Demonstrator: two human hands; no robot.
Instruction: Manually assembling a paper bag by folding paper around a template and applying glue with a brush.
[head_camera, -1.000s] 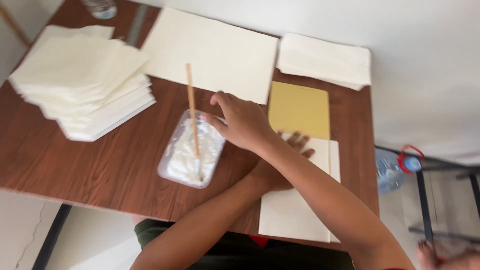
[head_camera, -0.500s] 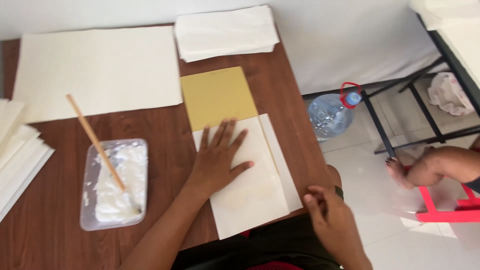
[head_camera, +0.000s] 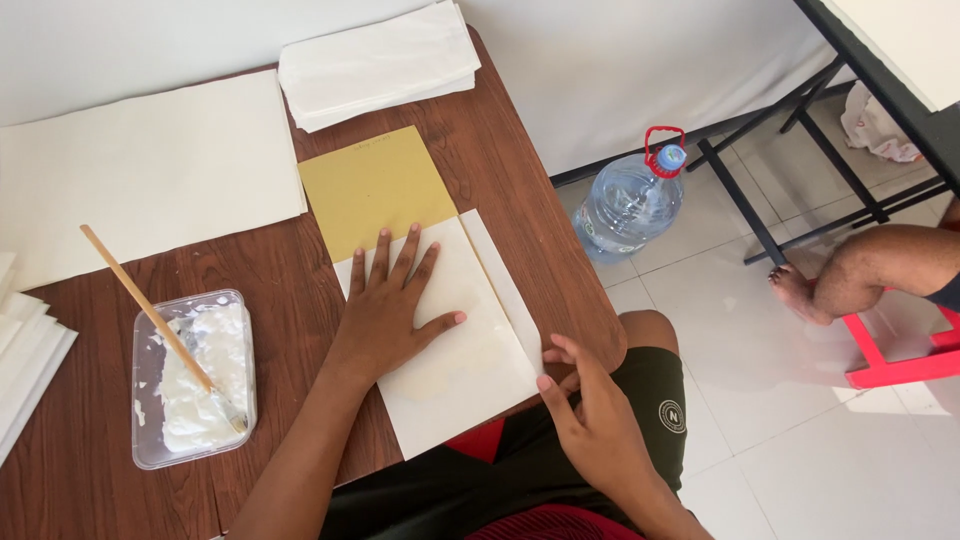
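Note:
My left hand (head_camera: 392, 305) lies flat, fingers spread, on a cream paper sheet (head_camera: 470, 365) at the table's front edge. Part of a yellow card (head_camera: 375, 185) is under that sheet on its far side. My right hand (head_camera: 590, 405) pinches the sheet's near right corner, where a narrow flap runs along the right side. A clear plastic tub of white paste (head_camera: 195, 380) stands to the left, with a wooden-handled brush (head_camera: 150, 310) resting in it.
A large cream sheet (head_camera: 140, 170) lies at the back left, a stack of folded white paper (head_camera: 375, 65) at the back, more stacked paper (head_camera: 25, 350) at the left edge. A water jug (head_camera: 630, 200), a black frame table (head_camera: 850, 110) and another person's leg (head_camera: 870, 270) are to the right.
My right hand left the paste tub, went down off the table edge, then came up to the sheet's near right corner. My left hand stayed flat on the sheet. The view swung right.

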